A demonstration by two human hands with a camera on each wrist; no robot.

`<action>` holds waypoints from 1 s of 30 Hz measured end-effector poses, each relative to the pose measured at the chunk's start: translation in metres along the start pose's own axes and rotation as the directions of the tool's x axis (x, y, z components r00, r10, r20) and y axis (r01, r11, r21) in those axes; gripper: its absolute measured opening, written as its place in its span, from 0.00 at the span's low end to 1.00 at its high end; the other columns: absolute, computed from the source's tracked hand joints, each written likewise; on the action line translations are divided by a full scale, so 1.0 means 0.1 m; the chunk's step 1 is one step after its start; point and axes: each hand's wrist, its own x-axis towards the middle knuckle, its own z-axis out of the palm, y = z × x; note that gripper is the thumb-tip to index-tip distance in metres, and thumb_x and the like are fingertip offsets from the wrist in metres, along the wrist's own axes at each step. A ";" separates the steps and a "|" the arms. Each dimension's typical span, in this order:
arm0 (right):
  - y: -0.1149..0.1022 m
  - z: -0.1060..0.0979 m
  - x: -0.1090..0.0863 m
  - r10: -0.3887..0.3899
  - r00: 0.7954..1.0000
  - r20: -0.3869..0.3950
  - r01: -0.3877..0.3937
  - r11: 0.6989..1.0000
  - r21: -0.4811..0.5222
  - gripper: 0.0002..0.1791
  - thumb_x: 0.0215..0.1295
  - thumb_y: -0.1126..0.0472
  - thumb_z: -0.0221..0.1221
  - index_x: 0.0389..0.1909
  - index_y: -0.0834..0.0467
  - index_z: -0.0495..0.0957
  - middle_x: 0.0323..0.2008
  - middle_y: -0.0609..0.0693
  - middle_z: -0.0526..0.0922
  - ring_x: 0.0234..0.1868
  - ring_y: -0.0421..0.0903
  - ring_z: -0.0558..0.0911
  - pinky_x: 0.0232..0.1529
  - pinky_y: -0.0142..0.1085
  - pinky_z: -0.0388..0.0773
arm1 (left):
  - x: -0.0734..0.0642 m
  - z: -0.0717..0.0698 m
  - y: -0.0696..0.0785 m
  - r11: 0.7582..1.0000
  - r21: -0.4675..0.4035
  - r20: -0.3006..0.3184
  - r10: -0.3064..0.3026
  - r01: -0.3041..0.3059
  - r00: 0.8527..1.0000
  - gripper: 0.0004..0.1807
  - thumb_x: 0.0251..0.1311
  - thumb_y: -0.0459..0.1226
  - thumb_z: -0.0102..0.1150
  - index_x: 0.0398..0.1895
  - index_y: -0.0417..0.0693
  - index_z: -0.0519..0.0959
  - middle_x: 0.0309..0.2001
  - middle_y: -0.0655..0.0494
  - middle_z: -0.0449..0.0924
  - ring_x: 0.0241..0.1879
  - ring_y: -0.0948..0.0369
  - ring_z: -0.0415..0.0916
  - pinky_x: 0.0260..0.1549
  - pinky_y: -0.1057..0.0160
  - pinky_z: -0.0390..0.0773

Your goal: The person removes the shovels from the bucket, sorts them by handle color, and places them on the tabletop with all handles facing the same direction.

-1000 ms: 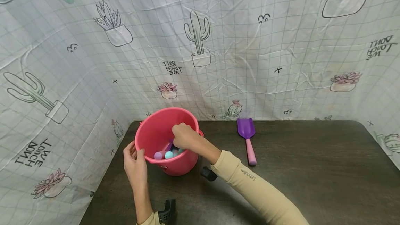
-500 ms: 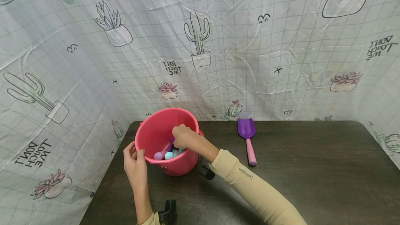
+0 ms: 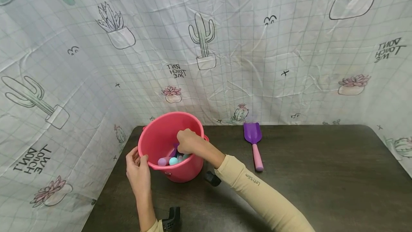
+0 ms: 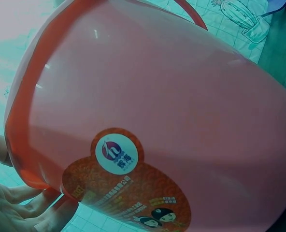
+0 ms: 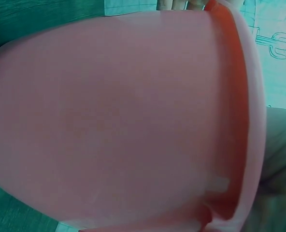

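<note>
A pink bucket [image 3: 188, 173] stands tilted slightly toward me on the dark table. At its left rim my left hand [image 3: 139, 173] grips the edge, thumb over the rim and fingers along the outside. The left wrist view shows those fingers [image 4: 51, 205] curled at the rim beside a printed label [image 4: 128, 183]. My right hand [image 3: 189, 141] reaches down inside the bucket, with its fingertips hidden among the contents. Rounded lavender [image 3: 162, 162] and turquoise [image 3: 173, 160] ends and a purple piece [image 3: 173, 152] show at the bottom. I cannot tell what the right hand holds.
Right of the bucket, a toy shovel [image 3: 253, 133] with a purple scoop and pink handle lies on the table [image 3: 315, 174]. A white cloth [image 3: 244, 46] with cactus prints hangs behind and at the sides. Black wrist mounts [image 3: 212, 178] jut out near the bucket.
The head view has shifted very slightly. Both hands stay in place, the left at the rim and the right inside the bucket.
</note>
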 end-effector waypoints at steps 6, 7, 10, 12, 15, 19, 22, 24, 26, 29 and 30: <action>0.03 -0.01 -0.02 -0.039 0.998 -0.039 0.040 0.998 0.040 0.19 0.57 0.72 0.66 0.16 0.58 0.67 0.12 0.48 0.63 0.12 0.41 0.65 0.19 0.27 0.67 | -0.01 0.00 0.00 1.000 -0.002 0.003 -0.008 0.008 1.000 0.26 0.71 0.33 0.50 0.71 0.37 0.67 0.66 0.39 0.72 0.64 0.44 0.72 0.63 0.41 0.72; 0.03 -0.01 -0.02 -0.046 0.998 -0.048 0.048 0.998 0.048 0.19 0.56 0.72 0.66 0.16 0.58 0.66 0.12 0.48 0.63 0.12 0.41 0.65 0.19 0.27 0.67 | -0.01 0.00 0.00 1.000 -0.002 0.003 -0.007 0.007 1.000 0.26 0.72 0.33 0.50 0.71 0.37 0.67 0.66 0.39 0.73 0.64 0.44 0.72 0.62 0.43 0.73; 0.04 -0.03 -0.03 -0.061 0.996 -0.069 0.066 0.995 0.076 0.20 0.57 0.71 0.65 0.15 0.58 0.65 0.11 0.47 0.63 0.12 0.41 0.64 0.18 0.27 0.66 | -0.01 -0.01 0.00 1.000 0.002 0.003 0.002 -0.002 1.000 0.26 0.72 0.34 0.49 0.71 0.37 0.68 0.66 0.39 0.73 0.63 0.45 0.72 0.60 0.55 0.76; 0.04 -0.05 -0.03 -0.065 0.995 -0.080 0.073 0.992 0.099 0.20 0.58 0.72 0.63 0.13 0.57 0.65 0.10 0.46 0.64 0.11 0.40 0.65 0.18 0.27 0.65 | -0.01 -0.01 -0.01 1.000 -0.007 0.007 0.011 -0.011 1.000 0.26 0.72 0.34 0.50 0.71 0.37 0.68 0.66 0.39 0.73 0.63 0.45 0.73 0.54 0.66 0.77; 0.03 -0.07 -0.05 -0.070 0.993 -0.095 0.082 0.988 0.129 0.23 0.62 0.72 0.60 0.10 0.57 0.64 0.08 0.45 0.64 0.10 0.39 0.63 0.16 0.26 0.61 | -0.01 -0.03 -0.02 0.999 -0.036 0.013 0.023 -0.023 1.000 0.26 0.71 0.33 0.50 0.71 0.36 0.68 0.65 0.38 0.73 0.63 0.44 0.73 0.44 0.78 0.73; 0.01 -0.11 -0.08 -0.080 0.991 -0.110 0.095 0.985 0.142 0.28 0.65 0.71 0.58 0.06 0.55 0.62 0.05 0.43 0.63 0.08 0.38 0.65 0.14 0.26 0.57 | 0.00 -0.03 -0.02 0.998 -0.062 0.013 0.029 -0.028 0.999 0.26 0.71 0.32 0.50 0.71 0.35 0.68 0.65 0.37 0.73 0.63 0.44 0.73 0.41 0.81 0.71; -0.01 -0.14 -0.12 -0.079 0.991 -0.112 0.096 0.983 0.155 0.30 0.67 0.70 0.59 0.05 0.54 0.62 0.05 0.44 0.65 0.08 0.38 0.68 0.14 0.27 0.58 | 0.00 -0.04 -0.01 0.998 -0.057 0.013 0.028 -0.027 1.000 0.26 0.71 0.32 0.50 0.71 0.35 0.68 0.65 0.37 0.73 0.63 0.44 0.73 0.41 0.81 0.71; -0.02 -0.16 -0.15 -0.071 0.991 -0.111 0.090 0.980 0.177 0.31 0.68 0.69 0.59 0.05 0.54 0.61 0.06 0.45 0.68 0.09 0.39 0.70 0.14 0.27 0.58 | -0.01 -0.03 -0.01 0.998 -0.055 0.013 0.029 -0.028 1.000 0.26 0.71 0.32 0.49 0.71 0.35 0.68 0.65 0.36 0.73 0.63 0.43 0.73 0.41 0.81 0.71; -0.01 -0.19 -0.19 -0.085 0.989 -0.119 0.107 0.975 0.195 0.31 0.69 0.69 0.59 0.05 0.53 0.61 0.06 0.44 0.68 0.10 0.39 0.70 0.14 0.27 0.58 | -0.01 -0.03 -0.01 0.998 -0.056 0.015 0.029 -0.028 0.999 0.26 0.71 0.32 0.49 0.71 0.34 0.68 0.65 0.36 0.73 0.63 0.43 0.73 0.41 0.82 0.71; 0.03 -0.22 -0.25 -0.118 0.984 -0.134 0.146 0.963 0.228 0.29 0.69 0.69 0.58 0.06 0.55 0.65 0.07 0.45 0.70 0.12 0.39 0.74 0.15 0.27 0.61 | -0.02 -0.02 -0.01 0.998 -0.058 0.016 0.031 -0.030 0.999 0.26 0.71 0.32 0.49 0.71 0.34 0.68 0.65 0.36 0.73 0.63 0.43 0.73 0.41 0.82 0.71; 0.04 -0.24 -0.26 -0.134 0.981 -0.140 0.164 0.958 0.235 0.28 0.69 0.69 0.57 0.06 0.57 0.68 0.07 0.45 0.69 0.12 0.39 0.75 0.16 0.27 0.62 | -0.02 -0.02 -0.01 0.998 -0.057 0.016 0.030 -0.029 0.999 0.26 0.71 0.32 0.49 0.71 0.35 0.68 0.65 0.36 0.73 0.63 0.43 0.73 0.41 0.82 0.71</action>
